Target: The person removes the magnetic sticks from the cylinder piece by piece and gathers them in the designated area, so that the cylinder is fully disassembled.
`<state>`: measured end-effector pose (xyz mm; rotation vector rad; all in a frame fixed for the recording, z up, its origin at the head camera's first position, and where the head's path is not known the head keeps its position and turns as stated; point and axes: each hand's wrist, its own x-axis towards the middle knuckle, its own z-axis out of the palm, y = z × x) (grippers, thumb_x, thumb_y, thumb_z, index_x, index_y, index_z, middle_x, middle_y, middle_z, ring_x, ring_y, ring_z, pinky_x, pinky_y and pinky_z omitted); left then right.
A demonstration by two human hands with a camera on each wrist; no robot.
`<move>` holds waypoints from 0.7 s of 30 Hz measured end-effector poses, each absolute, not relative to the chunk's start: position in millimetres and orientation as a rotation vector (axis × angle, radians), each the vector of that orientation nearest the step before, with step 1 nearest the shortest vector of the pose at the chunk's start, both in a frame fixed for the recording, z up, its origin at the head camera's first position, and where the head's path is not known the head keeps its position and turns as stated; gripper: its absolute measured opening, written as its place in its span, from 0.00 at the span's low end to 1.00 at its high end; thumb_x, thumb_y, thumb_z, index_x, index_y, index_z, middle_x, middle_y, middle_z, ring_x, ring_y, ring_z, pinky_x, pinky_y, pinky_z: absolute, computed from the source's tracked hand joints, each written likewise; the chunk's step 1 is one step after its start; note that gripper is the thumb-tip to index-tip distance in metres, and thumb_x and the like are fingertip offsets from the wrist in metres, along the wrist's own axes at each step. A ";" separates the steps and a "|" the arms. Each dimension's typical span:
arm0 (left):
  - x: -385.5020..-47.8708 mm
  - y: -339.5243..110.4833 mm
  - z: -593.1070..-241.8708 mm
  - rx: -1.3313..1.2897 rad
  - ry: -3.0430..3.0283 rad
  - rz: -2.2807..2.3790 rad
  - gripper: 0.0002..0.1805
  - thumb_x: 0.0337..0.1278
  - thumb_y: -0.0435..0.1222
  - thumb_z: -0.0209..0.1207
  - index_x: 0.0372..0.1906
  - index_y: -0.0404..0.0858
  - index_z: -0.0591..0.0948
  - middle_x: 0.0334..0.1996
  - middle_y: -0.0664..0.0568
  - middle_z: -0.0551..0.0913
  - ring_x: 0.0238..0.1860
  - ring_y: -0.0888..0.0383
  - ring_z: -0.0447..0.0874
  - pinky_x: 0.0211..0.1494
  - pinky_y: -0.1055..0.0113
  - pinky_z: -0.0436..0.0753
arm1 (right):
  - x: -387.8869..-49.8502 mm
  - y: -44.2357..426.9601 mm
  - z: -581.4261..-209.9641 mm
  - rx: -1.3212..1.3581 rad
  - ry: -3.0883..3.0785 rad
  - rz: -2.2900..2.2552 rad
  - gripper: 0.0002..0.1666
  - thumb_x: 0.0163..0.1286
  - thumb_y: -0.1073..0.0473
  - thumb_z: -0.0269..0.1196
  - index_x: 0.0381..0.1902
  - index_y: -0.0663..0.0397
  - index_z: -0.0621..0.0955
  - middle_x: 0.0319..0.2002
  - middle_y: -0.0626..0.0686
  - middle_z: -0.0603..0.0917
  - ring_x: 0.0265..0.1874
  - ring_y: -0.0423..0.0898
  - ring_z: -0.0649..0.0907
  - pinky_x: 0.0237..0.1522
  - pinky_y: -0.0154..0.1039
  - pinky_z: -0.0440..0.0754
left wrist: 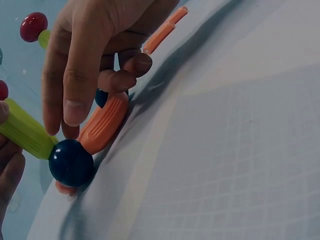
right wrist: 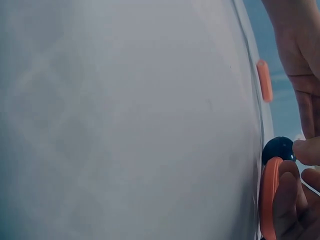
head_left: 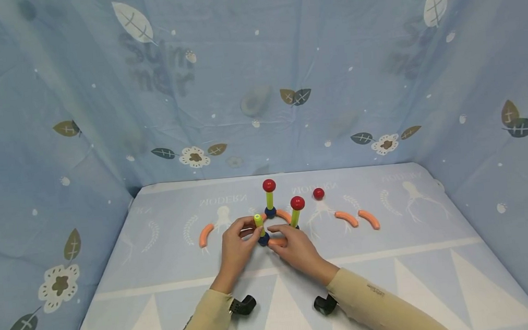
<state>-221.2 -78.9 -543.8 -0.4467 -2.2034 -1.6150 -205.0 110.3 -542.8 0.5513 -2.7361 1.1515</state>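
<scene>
Between thumb and fingers, my left hand (head_left: 234,249) pinches an upright yellow-green stick (head_left: 259,224), whose open top shows and whose base is in a dark blue ball (head_left: 263,239). My right hand (head_left: 302,252) has its thumb and fingers around an orange curved piece (head_left: 278,242) that joins this ball on the right. In the left wrist view, fingertips of the right hand (left wrist: 87,55) hang just above the blue ball (left wrist: 71,163). Two more sticks, topped by red balls (head_left: 269,185) (head_left: 297,203), stand on the ring's back and right; the right one's base is partly hidden by the hand.
A loose red ball (head_left: 319,193) lies behind and right of the ring. One orange curved piece (head_left: 206,235) is at the left, and two others (head_left: 346,218) (head_left: 369,219) lie at the right. Patterned cloth (head_left: 257,82) hangs around the table's back and sides.
</scene>
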 end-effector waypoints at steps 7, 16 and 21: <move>-221.4 -79.7 -544.0 -0.449 -2.194 -1.620 0.12 0.59 0.33 0.71 0.47 0.41 0.86 0.42 0.52 0.87 0.44 0.55 0.88 0.47 0.65 0.87 | -212.5 105.6 -545.6 0.559 -2.754 1.136 0.25 0.65 0.54 0.74 0.59 0.50 0.83 0.54 0.49 0.87 0.41 0.42 0.86 0.47 0.43 0.83; -221.8 -80.8 -545.0 -0.432 -2.209 -1.637 0.11 0.60 0.35 0.70 0.47 0.42 0.86 0.43 0.53 0.87 0.45 0.56 0.88 0.48 0.66 0.86 | -219.3 100.2 -544.9 0.503 -2.837 1.158 0.24 0.65 0.53 0.74 0.57 0.49 0.84 0.53 0.46 0.87 0.45 0.40 0.85 0.49 0.43 0.82; -221.9 -80.8 -544.6 -0.440 -2.202 -1.623 0.11 0.60 0.35 0.71 0.47 0.42 0.86 0.43 0.52 0.87 0.45 0.55 0.88 0.48 0.65 0.87 | -221.7 98.1 -542.5 0.496 -2.847 1.155 0.22 0.65 0.54 0.73 0.56 0.50 0.85 0.51 0.46 0.88 0.41 0.40 0.85 0.46 0.42 0.83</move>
